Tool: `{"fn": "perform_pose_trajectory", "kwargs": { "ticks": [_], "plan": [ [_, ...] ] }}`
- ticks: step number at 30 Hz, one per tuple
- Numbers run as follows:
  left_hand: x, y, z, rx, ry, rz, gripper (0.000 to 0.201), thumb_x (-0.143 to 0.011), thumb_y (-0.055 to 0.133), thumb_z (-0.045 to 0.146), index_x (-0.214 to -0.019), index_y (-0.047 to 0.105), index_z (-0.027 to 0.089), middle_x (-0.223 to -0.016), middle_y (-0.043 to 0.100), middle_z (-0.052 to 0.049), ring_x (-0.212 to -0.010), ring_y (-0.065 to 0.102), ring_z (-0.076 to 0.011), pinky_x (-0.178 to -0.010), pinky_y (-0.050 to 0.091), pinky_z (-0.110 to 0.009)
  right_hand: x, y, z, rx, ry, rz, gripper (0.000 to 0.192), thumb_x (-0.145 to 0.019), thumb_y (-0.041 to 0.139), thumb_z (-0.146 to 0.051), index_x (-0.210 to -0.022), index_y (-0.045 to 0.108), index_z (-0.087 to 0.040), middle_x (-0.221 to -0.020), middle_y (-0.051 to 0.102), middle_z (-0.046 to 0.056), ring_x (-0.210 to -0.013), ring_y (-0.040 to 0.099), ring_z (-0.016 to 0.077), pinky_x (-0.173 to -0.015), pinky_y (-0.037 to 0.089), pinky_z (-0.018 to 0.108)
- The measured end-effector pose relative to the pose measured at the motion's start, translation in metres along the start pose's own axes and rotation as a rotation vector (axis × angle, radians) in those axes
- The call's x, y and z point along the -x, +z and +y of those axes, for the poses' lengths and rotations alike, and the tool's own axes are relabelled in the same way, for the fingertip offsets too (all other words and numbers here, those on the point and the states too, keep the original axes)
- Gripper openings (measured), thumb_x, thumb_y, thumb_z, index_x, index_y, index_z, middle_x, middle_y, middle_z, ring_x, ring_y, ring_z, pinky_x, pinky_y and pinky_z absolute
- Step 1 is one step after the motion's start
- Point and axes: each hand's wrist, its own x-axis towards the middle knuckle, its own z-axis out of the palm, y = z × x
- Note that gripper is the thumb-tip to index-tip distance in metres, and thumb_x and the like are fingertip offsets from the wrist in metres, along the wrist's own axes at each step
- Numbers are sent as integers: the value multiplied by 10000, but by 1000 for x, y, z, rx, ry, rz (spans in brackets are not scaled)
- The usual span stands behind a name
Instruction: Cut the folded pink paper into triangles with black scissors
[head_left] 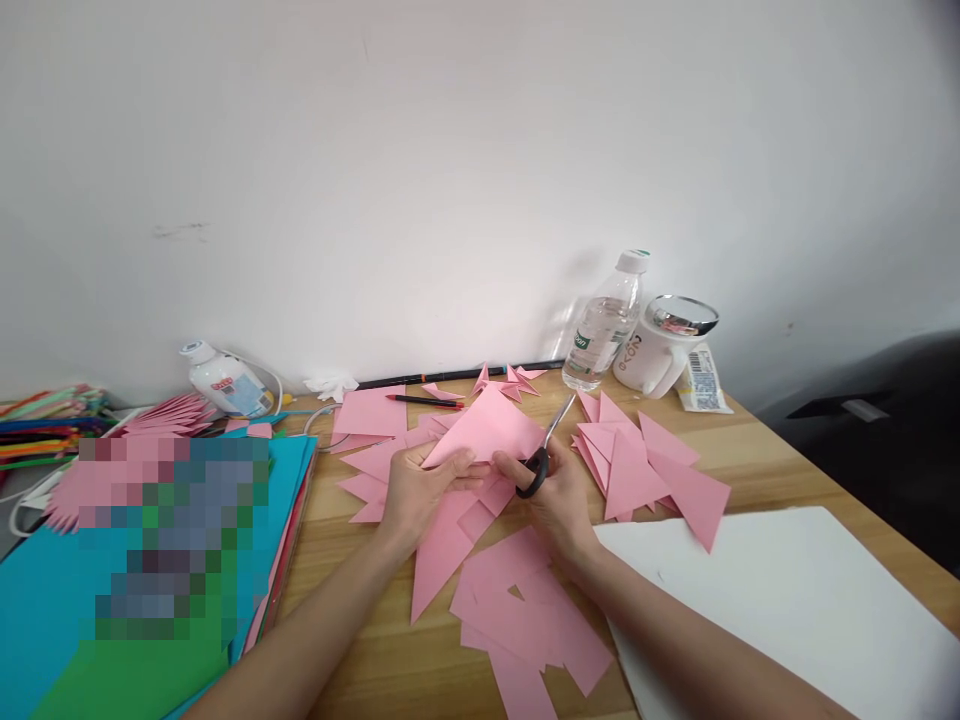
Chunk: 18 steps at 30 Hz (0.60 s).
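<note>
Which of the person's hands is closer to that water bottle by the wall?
Right. The right hand, holding the scissors, sits just below the water bottle; the left hand grips the pink paper farther left.

Both forearms enter from the lower edge, bare, converging toward centre. Left hand (415, 490): palm down, fingers curled, thumb and fingertips pinched closed. Right hand (553, 495): knuckles up, fingers curled shut (thumb and fingers threaded through handle loops). The two hands sit near each other, not touching.
</note>
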Motion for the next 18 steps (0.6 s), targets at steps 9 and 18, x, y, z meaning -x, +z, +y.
{"fn": "perform_pose_trajectory", "kwargs": {
  "ticks": [9,18],
  "plan": [
    [-1,0,-4,-36,46,81,240,-596,732,254,-710,643,62,-613,688,-83,-575,666,-220,-574,567,-328,-4,-3,8,-205,13,45,284,-601,731,-247,-774,515,-181,-635,470,-54,-569,490,100,-589,455,252],
    [-2,-2,-13,79,137,-5,180,-671,677,261,-724,655,90,-652,698,-79,-610,668,-223,-611,553,-350,-6,-2,7,-293,84,87,304,-592,744,-284,-740,500,-180,-657,518,-31,-603,558,123,-688,510,313]
  ]
}}
